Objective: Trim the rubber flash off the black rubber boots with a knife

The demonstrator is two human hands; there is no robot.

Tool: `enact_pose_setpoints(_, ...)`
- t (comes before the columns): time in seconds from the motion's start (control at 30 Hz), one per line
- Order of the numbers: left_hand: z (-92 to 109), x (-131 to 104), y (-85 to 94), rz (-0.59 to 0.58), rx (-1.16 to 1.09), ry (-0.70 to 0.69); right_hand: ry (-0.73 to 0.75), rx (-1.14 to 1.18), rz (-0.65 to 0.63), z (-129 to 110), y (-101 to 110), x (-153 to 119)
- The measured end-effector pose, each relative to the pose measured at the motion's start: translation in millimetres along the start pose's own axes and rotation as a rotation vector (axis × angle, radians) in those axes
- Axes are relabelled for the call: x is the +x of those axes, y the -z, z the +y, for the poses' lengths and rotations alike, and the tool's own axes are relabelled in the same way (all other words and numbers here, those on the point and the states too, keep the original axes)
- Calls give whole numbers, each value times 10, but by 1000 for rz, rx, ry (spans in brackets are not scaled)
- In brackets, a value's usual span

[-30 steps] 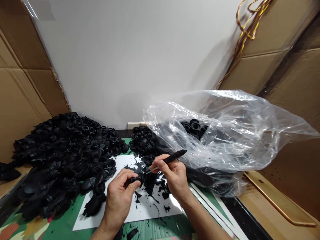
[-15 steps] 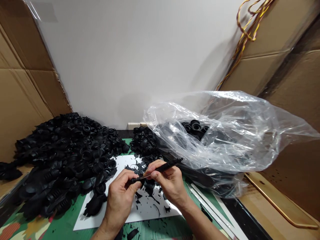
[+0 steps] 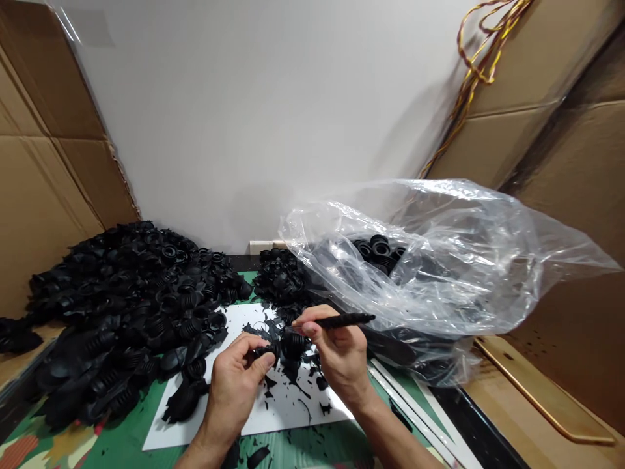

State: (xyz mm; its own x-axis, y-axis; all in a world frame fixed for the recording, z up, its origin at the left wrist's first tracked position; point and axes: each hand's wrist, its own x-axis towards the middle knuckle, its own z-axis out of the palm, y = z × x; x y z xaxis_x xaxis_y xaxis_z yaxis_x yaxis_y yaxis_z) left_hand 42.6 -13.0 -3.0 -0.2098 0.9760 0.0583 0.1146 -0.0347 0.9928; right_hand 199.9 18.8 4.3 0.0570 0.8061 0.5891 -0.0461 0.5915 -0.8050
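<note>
Wht sheet (image 3: 276,410) under hands (image 3: 237,374) (image 3: 344,355), both angled inwd.

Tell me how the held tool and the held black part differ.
The tool is long and slender; what shows of the black part is short and stubby. The tool sticks out past the right hand, while the black part is mostly covered by the left hand. Both look mainly black.
</note>
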Motion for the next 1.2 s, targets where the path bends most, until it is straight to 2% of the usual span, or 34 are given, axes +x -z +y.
enact_pose_setpoints(0.13, 63, 9, 17, -97, -301, 233, -169, 84, -16, 48, 19, 41)
enact_pose_setpoints(0.23, 122, 15, 25, -186, -495, 273, -205, 117, -52, 39, 18, 51)
enact_pose_setpoints(0.37, 133, 25, 24, -205, -614, 290, -192, 188, -57, -13, 12, 52)
enact_pose_setpoints(0.5, 122, 47, 22, -219, -619, 294, -127, 261, -57, -62, 14, 48)
enact_pose_setpoints(0.6, 130, 56, 16, -207, -612, 304, -82, 226, -69, -85, 13, 39)
enact_pose_setpoints(0.87, 147, 51, -16, -108, -587, 340, 22, 34, -161, -87, -58, -10)
enact_pose_setpoints(1.0, 151, 57, -17, -56, -581, 391, 48, 14, -158, -58, -86, -31)
enact_pose_setpoints(1.2, 145, 65, -26, -24, -599, 395, 84, 16, -160, -50, -92, -37)
